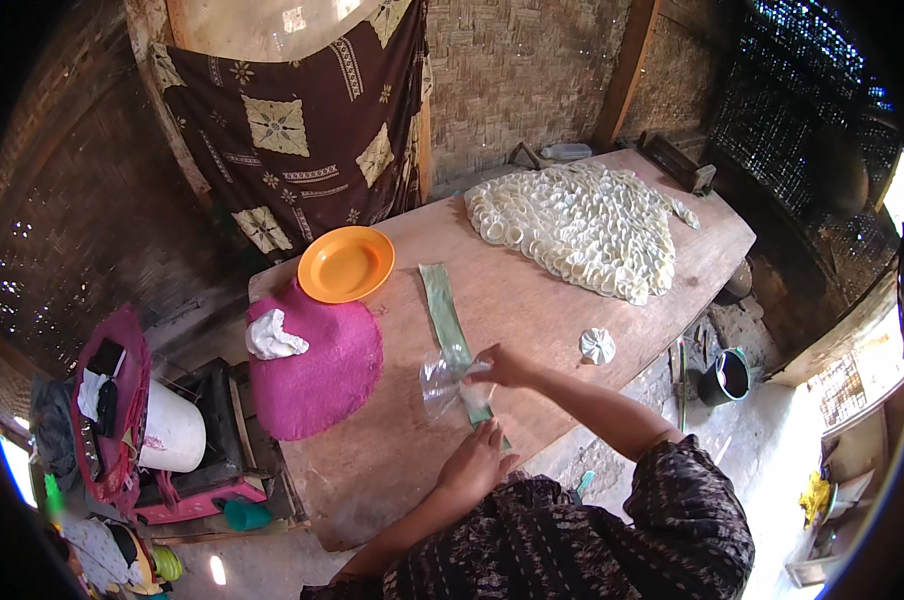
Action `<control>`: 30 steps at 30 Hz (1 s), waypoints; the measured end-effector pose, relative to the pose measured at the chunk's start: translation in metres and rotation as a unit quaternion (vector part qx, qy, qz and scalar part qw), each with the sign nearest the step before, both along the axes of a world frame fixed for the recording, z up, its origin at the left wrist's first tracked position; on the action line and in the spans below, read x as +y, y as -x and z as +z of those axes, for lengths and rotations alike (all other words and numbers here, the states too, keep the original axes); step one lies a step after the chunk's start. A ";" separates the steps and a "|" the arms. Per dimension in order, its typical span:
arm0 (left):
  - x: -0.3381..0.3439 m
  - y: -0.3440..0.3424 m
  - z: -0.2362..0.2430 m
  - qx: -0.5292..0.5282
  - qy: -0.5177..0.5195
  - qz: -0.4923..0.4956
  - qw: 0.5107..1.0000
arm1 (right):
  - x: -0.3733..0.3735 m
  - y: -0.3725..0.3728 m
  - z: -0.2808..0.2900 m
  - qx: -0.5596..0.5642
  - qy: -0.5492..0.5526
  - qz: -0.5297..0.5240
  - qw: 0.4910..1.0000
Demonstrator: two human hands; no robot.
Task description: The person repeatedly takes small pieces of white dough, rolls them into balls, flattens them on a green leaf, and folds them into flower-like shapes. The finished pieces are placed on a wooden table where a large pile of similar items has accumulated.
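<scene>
Green strip (445, 312) | right hand (504, 368) — holding clear plastic (438, 388) | left hand (473, 464) — on strip's near end, grip unclear

And here, low in the centre of the frame, the right hand (505, 368) has its fingers down at a crinkled clear plastic piece (439, 388), which lies across a long, flat green strip (444, 308). The left hand (469, 467) is just below, fingertips at the strip's lower end. Under it all, the broad brown wooden desk (372, 495) slants up to the upper right, where a great spread of pale, round, overlapping pieces (577, 230) covers the far end. One white, pleated, round piece (597, 346) sits apart, right of centre. Over to the left, a round orange plastic bowl (346, 263) overlaps a magenta cloth (322, 365), and a crumpled white cloth (275, 335) lies on that magenta. Upper left, a dark brown patterned fabric (317, 135) hangs by the wall!
</scene>
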State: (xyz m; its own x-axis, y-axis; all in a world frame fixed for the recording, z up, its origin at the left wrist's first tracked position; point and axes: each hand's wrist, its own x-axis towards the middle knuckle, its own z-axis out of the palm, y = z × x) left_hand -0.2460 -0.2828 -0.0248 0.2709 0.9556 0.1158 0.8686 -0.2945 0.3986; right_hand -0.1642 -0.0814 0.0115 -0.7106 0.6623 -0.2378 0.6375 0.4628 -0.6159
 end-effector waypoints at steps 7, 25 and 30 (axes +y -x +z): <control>-0.003 0.004 -0.006 0.092 0.012 -0.013 0.996 | -0.015 -0.009 -0.031 -0.088 -0.224 0.126 0.962; 0.013 0.003 -0.006 0.063 -0.004 -0.057 0.996 | 0.097 0.049 -0.026 -0.089 -0.179 0.093 0.975; 0.014 0.006 0.006 0.085 -0.034 -0.068 0.993 | 0.140 0.078 -0.032 -0.101 -0.179 0.040 0.978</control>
